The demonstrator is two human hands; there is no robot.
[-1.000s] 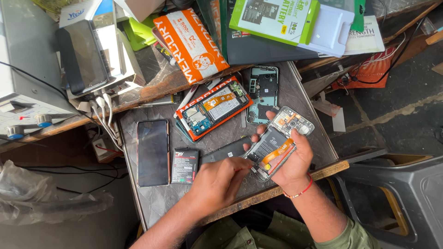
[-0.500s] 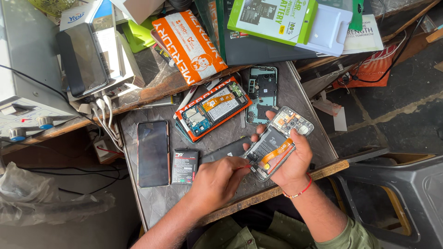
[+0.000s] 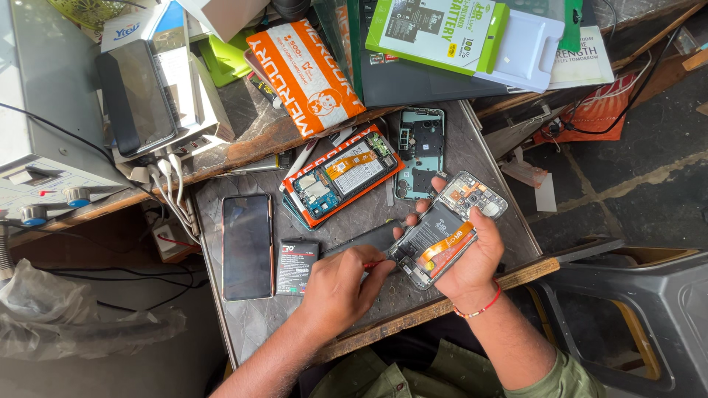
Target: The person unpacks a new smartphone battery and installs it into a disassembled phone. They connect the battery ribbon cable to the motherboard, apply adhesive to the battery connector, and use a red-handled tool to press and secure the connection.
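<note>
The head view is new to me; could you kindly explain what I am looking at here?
A camera on a person's head looks down at their own two bare hands over a small grey table. The right hand holds an opened phone, its insides showing. The left hand holds a red-tipped tool against the phone's edge. On the table lie a dark phone, a small battery, another opened phone in an orange frame and a phone back shell.

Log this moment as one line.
left hand: holds red tool at opened phone | right hand: grips opened phone | nearby: battery, black phone
</note>
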